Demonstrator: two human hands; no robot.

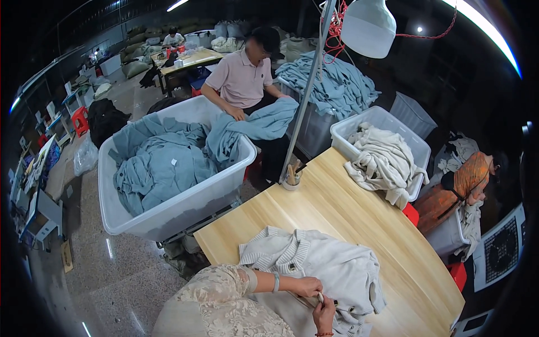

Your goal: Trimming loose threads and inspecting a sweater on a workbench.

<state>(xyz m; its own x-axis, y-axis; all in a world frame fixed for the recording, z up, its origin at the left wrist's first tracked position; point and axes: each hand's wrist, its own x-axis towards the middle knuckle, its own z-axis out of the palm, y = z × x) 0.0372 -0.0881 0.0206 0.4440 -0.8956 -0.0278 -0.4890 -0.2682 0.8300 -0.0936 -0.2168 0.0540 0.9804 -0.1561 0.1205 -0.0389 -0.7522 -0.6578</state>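
Apparently gripping an edge of a cream cardigan [337, 261] with left fingers [306, 287] and right fingers [322, 310], closed and just beside each other. Spread beneath and beyond the fingers, on the worktop [410, 275]. Farther ahead of them, a cup [290, 183]; off to their left, a bin [185, 218] of blue garments [160, 165]; beyond and rightward, cream garments [387, 154]; farther still, a co-worker [242, 83].
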